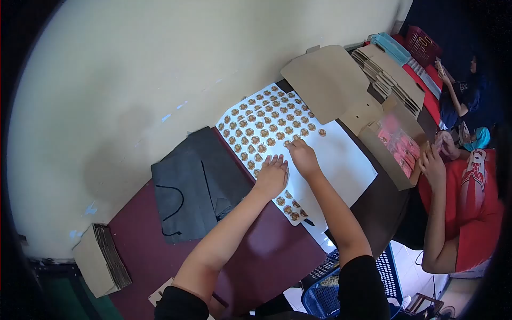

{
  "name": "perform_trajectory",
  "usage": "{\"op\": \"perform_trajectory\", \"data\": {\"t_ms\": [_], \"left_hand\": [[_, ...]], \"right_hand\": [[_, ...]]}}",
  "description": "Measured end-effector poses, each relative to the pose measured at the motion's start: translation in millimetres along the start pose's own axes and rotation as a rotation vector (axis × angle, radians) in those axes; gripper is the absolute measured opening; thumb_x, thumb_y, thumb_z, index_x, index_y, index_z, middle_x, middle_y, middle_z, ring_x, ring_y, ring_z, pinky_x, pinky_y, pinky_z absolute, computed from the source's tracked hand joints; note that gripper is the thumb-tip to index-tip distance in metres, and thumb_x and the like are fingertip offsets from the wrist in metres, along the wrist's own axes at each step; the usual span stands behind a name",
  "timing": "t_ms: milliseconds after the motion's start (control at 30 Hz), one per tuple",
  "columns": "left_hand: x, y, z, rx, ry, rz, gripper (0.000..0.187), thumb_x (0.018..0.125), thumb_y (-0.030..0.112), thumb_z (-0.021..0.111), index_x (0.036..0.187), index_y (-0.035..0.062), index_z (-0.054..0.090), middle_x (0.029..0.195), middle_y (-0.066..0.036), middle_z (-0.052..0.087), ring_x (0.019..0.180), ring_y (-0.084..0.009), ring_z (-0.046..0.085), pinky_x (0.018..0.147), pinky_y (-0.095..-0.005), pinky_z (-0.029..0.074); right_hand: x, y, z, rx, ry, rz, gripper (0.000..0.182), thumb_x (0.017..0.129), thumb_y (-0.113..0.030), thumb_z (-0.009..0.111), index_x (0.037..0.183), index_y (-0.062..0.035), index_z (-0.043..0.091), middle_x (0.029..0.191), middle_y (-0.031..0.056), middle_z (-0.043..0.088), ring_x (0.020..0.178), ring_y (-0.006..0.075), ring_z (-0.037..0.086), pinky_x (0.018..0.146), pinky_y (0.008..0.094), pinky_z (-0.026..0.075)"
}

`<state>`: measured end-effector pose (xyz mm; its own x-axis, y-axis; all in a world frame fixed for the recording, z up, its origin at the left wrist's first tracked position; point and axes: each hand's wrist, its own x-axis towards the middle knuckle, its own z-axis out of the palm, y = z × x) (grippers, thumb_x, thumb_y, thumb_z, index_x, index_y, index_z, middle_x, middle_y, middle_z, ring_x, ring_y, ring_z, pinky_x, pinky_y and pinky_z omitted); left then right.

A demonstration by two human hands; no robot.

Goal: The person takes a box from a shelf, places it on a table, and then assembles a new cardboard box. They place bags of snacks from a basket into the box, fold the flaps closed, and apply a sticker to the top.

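Note:
A white sheet [341, 165] bearing rows of round brown-and-gold stickers [271, 142] lies on the table. My left hand [273, 175] rests flat on the stickered part, its fingers spread. Close by on the right, my right hand [303, 158] has its fingers pinched together at the edge of the sticker rows, beside one sticker. What is between those fingertips, if anything, is too small to make out. The right part of the sheet is bare white.
Dark folded bags [186, 186] lie left of the sheet. Flattened cardboard [325, 80] and an open box with pink packets [397, 144] are at the right. A person in red [464, 213] sits there, another person beyond. Blue baskets [322, 298] stand below.

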<state>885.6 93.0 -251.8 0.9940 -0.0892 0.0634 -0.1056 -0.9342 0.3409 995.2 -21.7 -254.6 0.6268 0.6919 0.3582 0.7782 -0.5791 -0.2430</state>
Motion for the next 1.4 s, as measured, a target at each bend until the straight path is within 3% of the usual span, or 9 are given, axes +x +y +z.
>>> {"op": "perform_trajectory", "data": {"t_ms": [167,300,433,467,600,833,933,1033,1400], "left_hand": [[-12.3,-9.6,-7.9,0.011,0.027,-0.016,0.038,0.092,0.018,0.037,0.122,-0.0002,0.051,0.133,-0.019,0.045,0.126,-0.0318,0.041,0.108,-0.0454,0.026],[-26.7,-6.8,-15.1,0.191,0.029,-0.025,0.041,0.088,0.016,0.041,0.125,0.0007,0.049,0.135,-0.017,0.044,0.129,-0.0346,0.035,0.107,-0.0573,0.017],[-81.0,31.5,-85.6,-0.560,0.273,-0.334,0.040,0.087,0.015,0.049,0.126,0.0052,0.048,0.126,-0.015,0.051,0.119,-0.0338,0.047,0.106,-0.0559,0.018],[-97.7,35.1,-95.2,-0.666,0.470,-0.286,0.036,0.089,0.020,0.051,0.120,0.0020,0.052,0.108,-0.017,0.057,0.103,-0.0296,0.054,0.096,-0.0442,0.036],[-169.9,37.0,-152.9,-1.101,0.578,-0.275,0.030,0.093,0.019,0.050,0.116,-0.0009,0.056,0.106,-0.010,0.059,0.092,-0.0133,0.057,0.081,-0.0257,0.044],[-306.5,50.6,-212.5,-1.315,0.680,-0.330,0.027,0.090,0.006,0.056,0.115,-0.0015,0.056,0.110,-0.008,0.059,0.104,-0.0142,0.055,0.094,-0.0290,0.041],[-375.2,58.0,-227.3,-1.021,0.785,-0.397,0.020,0.085,0.005,0.061,0.103,-0.0009,0.062,0.102,-0.008,0.064,0.100,-0.0137,0.057,0.091,-0.0288,0.043],[-453.5,66.1,-223.5,-0.988,0.795,-0.388,0.019,0.085,0.004,0.061,0.103,-0.0008,0.062,0.102,-0.009,0.062,0.101,-0.0149,0.056,0.090,-0.0294,0.043],[-670.1,82.3,-190.4,-1.287,1.023,-0.776,0.017,0.082,0.003,0.066,0.097,-0.0036,0.066,0.094,-0.010,0.064,0.087,-0.0139,0.061,0.078,-0.0242,0.049]], "right_hand": [[11.3,-11.3,11.7,0.053,0.079,0.100,0.012,0.079,-0.005,0.056,0.087,0.0010,0.062,0.086,0.0138,0.061,0.085,0.0265,0.062,0.069,0.0358,0.052],[18.1,-21.0,-0.6,0.685,0.394,0.529,0.008,0.081,-0.006,0.062,0.084,0.0013,0.061,0.081,0.0120,0.065,0.073,0.0191,0.064,0.067,0.0312,0.052],[-4.6,-104.2,-73.4,0.773,0.344,0.457,0.007,0.081,-0.001,0.060,0.089,-0.0002,0.060,0.091,0.0107,0.062,0.083,0.0169,0.062,0.074,0.0304,0.052],[-13.8,-127.2,-93.0,0.788,0.279,0.372,0.011,0.080,0.000,0.061,0.091,-0.0010,0.059,0.093,0.0091,0.060,0.085,0.0165,0.060,0.076,0.0312,0.052],[-43.5,-215.0,-135.2,0.672,0.293,0.046,0.014,0.076,0.001,0.064,0.090,0.0005,0.060,0.093,0.0131,0.061,0.087,0.0256,0.060,0.078,0.0317,0.050],[-84.8,-347.2,-165.9,0.746,0.258,-0.204,0.020,0.077,0.002,0.062,0.097,-0.0005,0.060,0.105,0.0159,0.059,0.095,0.0291,0.060,0.081,0.0347,0.049],[-114.1,-400.0,-165.7,1.002,0.143,-0.239,0.022,0.079,0.002,0.060,0.100,-0.0026,0.060,0.111,0.0152,0.058,0.100,0.0282,0.060,0.082,0.0327,0.050],[-157.7,-463.0,-167.7,1.616,-0.141,0.143,0.017,0.084,0.004,0.057,0.099,-0.0014,0.060,0.107,0.0137,0.059,0.099,0.0192,0.059,0.085,0.0288,0.048],[-299.1,-604.6,-116.1,1.693,-0.594,0.268,0.009,0.090,-0.005,0.055,0.096,0.0018,0.056,0.094,0.0092,0.063,0.089,0.0151,0.062,0.080,0.0279,0.051]]}}
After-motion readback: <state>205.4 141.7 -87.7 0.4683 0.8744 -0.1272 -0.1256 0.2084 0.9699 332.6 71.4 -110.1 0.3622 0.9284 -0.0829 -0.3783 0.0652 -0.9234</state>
